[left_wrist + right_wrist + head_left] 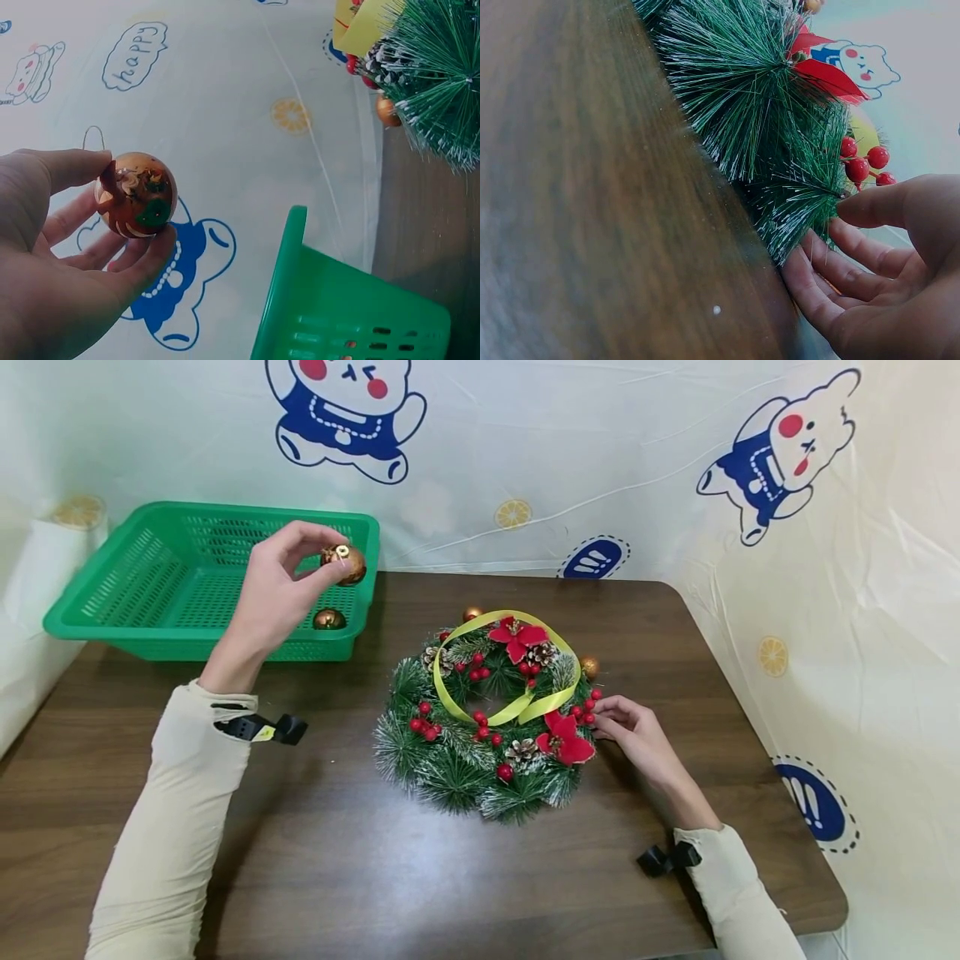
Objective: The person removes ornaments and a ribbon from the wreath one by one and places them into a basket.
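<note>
Thumb and fingers of my left hand (281,577) hold a shiny bronze bauble (354,568) over the right end of the green plastic basket (255,511); its small gold cap faces up in the head view. A second bronze bauble (329,619) lies in the basket below. On the table, the green Christmas wreath (450,768) carries red berries, pinecones, red flowers and a yellow ribbon (558,700). With the thumb above and fingers beneath, my right hand (900,262) grips the wreath's right edge beside a berry cluster (857,168). Some right fingertips are hidden by the needles.
Gold baubles (590,667) show at the wreath's far and right edges. The basket stands at the back left of the brown wooden table (360,877). A white printed sheet (480,435) hangs behind and along the right side of the table.
</note>
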`<state>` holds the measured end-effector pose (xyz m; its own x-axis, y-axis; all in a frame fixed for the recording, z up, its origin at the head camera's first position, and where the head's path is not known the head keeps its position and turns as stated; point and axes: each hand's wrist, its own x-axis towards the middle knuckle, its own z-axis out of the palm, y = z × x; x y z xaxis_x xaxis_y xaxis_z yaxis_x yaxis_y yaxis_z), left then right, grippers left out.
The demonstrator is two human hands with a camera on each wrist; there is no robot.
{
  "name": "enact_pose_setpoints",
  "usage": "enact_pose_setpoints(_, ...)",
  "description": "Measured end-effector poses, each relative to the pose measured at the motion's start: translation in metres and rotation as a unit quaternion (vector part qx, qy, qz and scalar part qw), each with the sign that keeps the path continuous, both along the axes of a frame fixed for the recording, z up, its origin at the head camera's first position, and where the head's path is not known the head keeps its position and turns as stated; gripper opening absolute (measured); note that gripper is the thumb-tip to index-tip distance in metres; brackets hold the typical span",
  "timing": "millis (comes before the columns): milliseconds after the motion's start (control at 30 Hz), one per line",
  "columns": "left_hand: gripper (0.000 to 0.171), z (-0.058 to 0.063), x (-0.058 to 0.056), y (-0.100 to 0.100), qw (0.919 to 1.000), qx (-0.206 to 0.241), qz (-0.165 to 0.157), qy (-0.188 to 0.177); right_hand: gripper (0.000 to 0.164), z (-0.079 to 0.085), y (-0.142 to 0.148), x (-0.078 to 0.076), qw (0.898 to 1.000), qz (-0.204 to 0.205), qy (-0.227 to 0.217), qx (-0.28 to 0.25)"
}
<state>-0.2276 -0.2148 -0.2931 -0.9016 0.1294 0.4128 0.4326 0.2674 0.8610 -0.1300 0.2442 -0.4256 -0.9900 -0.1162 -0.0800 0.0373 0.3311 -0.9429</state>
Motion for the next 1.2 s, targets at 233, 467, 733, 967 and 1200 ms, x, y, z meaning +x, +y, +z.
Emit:
enact_pose_setpoints(233, 0.032, -0.011, -0.004, -0.013, 0.9998, -0.003, 0.020, 0.003, 0.027, -0.003, 0.001, -0.001, 1.000, 0.001, 0.003, -0.009)
enact_pose_setpoints(467, 0.033, -0.007, -0.004, -0.017, 0.9992, 0.002, 0.038, 0.010, 0.028, 0.000, 0.004, -0.001, 1.000, 0.000, 0.008, -0.006)
enact_pose_setpoints(733, 0.033, -0.010, -0.009, -0.032, 0.9972, -0.007, 0.074, 0.001, 0.031, 0.000, 0.004, 0.000, 1.000, 0.008, 0.002, 0.004)
enact_pose_setpoints(967, 0.033, -0.018, -0.016, -0.050, 0.9957, -0.006, 0.092, -0.014, 0.031, 0.000, 0.002, 0.000, 1.000, 0.008, 0.005, -0.009)
enact_pose_setpoints(1200, 0.031, -0.027, -0.022, -0.063, 0.9951, -0.003, 0.095, -0.025, 0.035, -0.001, 0.000, 0.000, 0.993, -0.009, -0.047, -0.108)
